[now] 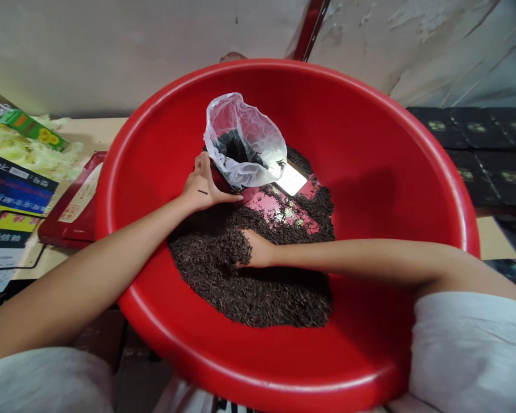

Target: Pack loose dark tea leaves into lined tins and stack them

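In the head view, my left hand [204,186] grips a dark container [223,179] from the left, thumb below and fingers behind its side. A clear plastic bag [264,132] lines it and stands up past its mouth, with some dark material inside. My right hand [258,249] is sunk in a pile of dark loose tea leaves [279,298]. Leaves heap over its palm, and its fingertips are buried. The pile lies in a large red basin [391,172]. Beside the container, a bright white scale platform [291,179] sits on a pink patterned surface [266,205], partly covered by leaves.
Left of the basin lie a red box [75,201], a green packet [34,129] and printed sheets [12,223] on a table. Rows of black packages [477,129] stand at the right. A wall [146,51] rises behind the basin.
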Demonstrator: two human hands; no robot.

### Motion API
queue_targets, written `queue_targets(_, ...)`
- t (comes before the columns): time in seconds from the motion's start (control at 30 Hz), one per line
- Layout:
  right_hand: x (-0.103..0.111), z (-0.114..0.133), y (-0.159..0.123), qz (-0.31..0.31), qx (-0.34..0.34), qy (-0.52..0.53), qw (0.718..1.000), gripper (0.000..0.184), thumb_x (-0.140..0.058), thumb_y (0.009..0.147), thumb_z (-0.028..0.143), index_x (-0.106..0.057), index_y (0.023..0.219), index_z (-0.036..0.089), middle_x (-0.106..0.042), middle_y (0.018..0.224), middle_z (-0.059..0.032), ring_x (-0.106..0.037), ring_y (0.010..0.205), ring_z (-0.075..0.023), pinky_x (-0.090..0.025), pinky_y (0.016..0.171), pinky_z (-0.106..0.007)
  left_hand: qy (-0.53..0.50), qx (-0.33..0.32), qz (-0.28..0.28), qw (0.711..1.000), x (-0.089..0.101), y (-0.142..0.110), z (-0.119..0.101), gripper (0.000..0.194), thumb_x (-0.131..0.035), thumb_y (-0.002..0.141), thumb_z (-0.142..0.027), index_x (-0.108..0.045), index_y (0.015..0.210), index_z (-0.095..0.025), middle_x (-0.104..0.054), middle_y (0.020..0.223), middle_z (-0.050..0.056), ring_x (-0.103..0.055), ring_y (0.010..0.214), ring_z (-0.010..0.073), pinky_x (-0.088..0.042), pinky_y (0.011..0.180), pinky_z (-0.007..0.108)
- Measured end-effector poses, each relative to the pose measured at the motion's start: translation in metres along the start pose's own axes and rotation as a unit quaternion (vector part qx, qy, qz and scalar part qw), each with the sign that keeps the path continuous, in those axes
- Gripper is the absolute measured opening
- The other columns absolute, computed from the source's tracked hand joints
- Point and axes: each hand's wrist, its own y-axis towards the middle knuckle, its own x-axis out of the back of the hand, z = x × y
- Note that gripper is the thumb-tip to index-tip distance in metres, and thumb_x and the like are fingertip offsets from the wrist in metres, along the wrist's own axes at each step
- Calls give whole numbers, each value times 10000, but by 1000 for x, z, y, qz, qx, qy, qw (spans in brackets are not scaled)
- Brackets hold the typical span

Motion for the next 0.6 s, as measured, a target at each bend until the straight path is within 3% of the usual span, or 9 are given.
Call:
queue_targets(0.2,21,57,-34,42,-34,150,987,336,-731,639,430,-532,743,180,-631,681,6,-606,675,-146,-534,753,-328,12,-22,14,1000,1,-1,0,1009,-837,411,-553,-363,1217,-175,-400,1326,176,-439,1237,381,-419,1037,475)
queue_targets(0.33,40,96,-49,28,19,51,998,214,-647,758,377,-534,725,198,-649,698,11,-621,688,-135,-534,775,-315,7,-52,30,998,4,-4,-4,1105,-831,374,-575,-340,1274,-165,-346,1395,192,-367,1301,404,-321,1114,511)
queue_targets(0.43,59,124,-57,35,71,-63,995,113,-611,802,258,-562,714,205,-668,723,26,-633,714,-125,-525,840,-316,-9,-93,43,995,4,-4,-4,1158,-830,372,-546,-309,1327,-150,-322,1423,200,-403,1277,402,-320,1114,502)
queue_targets(0.53,79,151,-59,4,75,-120,990,42,-659,762,205,-619,769,195,-684,760,37,-642,761,-124,-521,876,-317,-28,-157,45,986,3,-3,0,1211,-825,380,-549,-269,1374,-136,-313,1428,209,-404,1283,382,-338,1108,459)
queue_targets(0.6,91,166,-53,-38,53,-91,994,62,-668,745,187,-640,799,174,-686,785,44,-642,790,-116,-532,844,-295,-35,-184,46,981,2,-2,2,1238,-822,381,-567,-252,1391,-136,-327,1414,207,-392,1292,382,-345,1103,459)
